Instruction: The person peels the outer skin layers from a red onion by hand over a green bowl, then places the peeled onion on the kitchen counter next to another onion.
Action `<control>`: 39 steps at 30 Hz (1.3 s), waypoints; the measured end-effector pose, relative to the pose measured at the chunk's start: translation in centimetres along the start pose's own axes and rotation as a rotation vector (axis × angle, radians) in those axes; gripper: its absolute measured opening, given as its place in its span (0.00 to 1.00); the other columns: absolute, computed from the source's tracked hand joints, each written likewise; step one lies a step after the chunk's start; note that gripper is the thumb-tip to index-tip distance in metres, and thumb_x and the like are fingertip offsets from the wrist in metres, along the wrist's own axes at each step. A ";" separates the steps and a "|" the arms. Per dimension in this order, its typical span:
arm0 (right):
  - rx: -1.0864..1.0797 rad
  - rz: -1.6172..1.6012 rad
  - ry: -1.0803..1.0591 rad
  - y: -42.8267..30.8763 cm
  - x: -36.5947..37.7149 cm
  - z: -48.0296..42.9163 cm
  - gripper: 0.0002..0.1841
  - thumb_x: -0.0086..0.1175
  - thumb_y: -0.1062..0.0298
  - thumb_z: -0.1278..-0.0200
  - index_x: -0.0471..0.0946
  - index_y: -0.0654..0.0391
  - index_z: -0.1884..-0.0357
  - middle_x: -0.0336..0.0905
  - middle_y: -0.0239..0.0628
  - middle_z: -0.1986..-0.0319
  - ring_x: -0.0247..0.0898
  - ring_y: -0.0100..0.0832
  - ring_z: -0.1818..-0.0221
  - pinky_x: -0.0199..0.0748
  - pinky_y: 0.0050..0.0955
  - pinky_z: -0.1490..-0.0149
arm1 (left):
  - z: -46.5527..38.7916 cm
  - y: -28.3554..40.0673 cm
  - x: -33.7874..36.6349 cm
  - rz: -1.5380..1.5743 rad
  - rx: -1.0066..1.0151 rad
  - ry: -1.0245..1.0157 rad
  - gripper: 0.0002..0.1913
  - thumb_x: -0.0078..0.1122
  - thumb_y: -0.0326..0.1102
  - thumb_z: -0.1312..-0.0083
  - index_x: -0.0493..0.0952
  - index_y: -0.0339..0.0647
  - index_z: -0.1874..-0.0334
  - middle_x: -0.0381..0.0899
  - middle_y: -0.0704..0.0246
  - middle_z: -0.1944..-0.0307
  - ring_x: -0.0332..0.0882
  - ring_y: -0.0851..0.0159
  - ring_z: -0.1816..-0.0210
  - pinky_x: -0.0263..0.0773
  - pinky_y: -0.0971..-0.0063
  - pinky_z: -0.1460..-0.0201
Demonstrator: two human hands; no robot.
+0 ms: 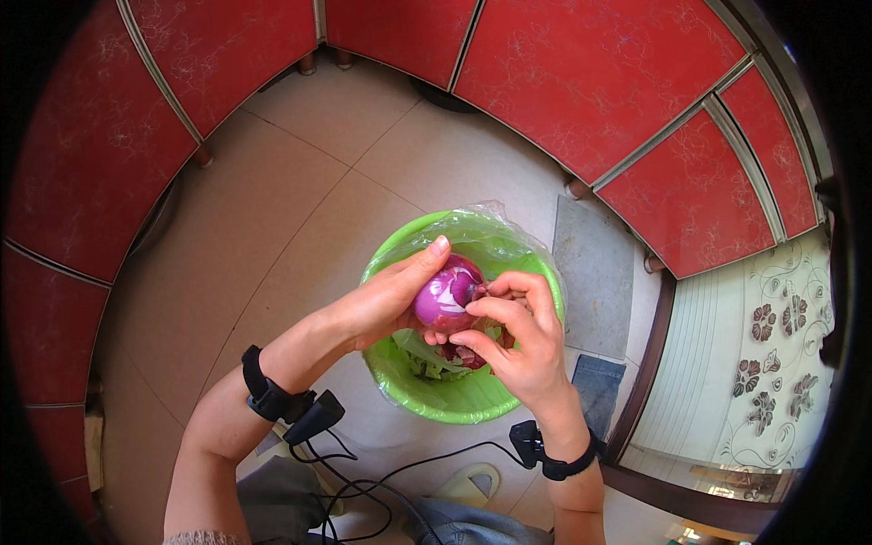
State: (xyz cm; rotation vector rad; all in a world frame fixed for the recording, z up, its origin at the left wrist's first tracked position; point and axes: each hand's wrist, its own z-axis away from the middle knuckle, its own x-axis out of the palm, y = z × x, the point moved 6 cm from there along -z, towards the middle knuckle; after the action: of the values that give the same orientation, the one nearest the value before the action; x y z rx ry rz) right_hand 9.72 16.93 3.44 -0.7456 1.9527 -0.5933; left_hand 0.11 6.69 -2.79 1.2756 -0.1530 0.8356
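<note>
A red onion [436, 304], its purple surface glossy and partly peeled, is held up over a green bin [470, 409]. Cupped around its left side is my left hand [395, 293], the thumb on top and fingertips showing underneath. My right hand [528, 340] pinches a loose piece of skin [480, 291] at the onion's right end. A clear plastic bag [490, 219] lines the bin and folds over its rim. Inside, below the hands, lie dark red onion skins [466, 355] and green leafy scraps [429, 368].
Red cabinets [599, 75] on short legs curve around the tiled floor [293, 225]. Right of the bin lie a grey mat [593, 286] and a dark blue cloth [598, 388]. A patterned glass door [729, 368] stands at right. Black cables [381, 480] hang from wrist-worn devices above my slippers [470, 482].
</note>
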 end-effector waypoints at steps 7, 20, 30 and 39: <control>-0.005 0.004 0.010 0.2 -0.3 0.0 0.17 0.76 0.69 0.60 0.82 0.56 0.66 0.69 0.37 0.60 0.71 0.32 0.61 0.72 0.29 0.57 | 0.2 0.1 0.0 -0.058 -0.043 -0.009 0.32 0.31 0.65 0.25 0.73 0.40 0.47 0.80 0.69 0.65 0.77 0.75 0.72 0.75 0.83 0.73; -0.022 -0.047 -0.058 0.6 0.3 0.0 0.14 0.74 0.70 0.57 0.80 0.57 0.68 0.69 0.35 0.63 0.71 0.30 0.70 0.71 0.28 0.67 | 0.1 -1.0 -0.8 -0.155 -0.159 0.018 0.34 0.34 0.68 0.28 0.72 0.41 0.44 0.80 0.69 0.67 0.76 0.74 0.76 0.75 0.82 0.74; -0.004 -0.098 -0.131 0.6 0.3 -0.3 0.11 0.71 0.74 0.53 0.82 0.58 0.66 0.71 0.34 0.64 0.72 0.29 0.70 0.73 0.28 0.65 | 0.4 -0.7 -1.1 -0.271 -0.221 0.037 0.35 0.36 0.70 0.29 0.74 0.41 0.50 0.79 0.69 0.71 0.73 0.75 0.80 0.71 0.83 0.78; -0.007 -0.012 -0.269 0.4 0.7 -0.1 0.07 0.65 0.79 0.49 0.80 0.60 0.68 0.70 0.36 0.63 0.73 0.32 0.69 0.74 0.28 0.63 | 0.3 -0.6 -0.9 -0.444 -0.209 0.043 0.35 0.38 0.71 0.30 0.74 0.41 0.52 0.80 0.69 0.70 0.73 0.76 0.78 0.69 0.83 0.80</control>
State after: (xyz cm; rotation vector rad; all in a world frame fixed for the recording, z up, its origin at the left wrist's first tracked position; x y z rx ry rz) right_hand 9.29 16.77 2.77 -0.7993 1.7039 -0.4671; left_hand -0.09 5.93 -3.62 1.0398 0.0761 0.4508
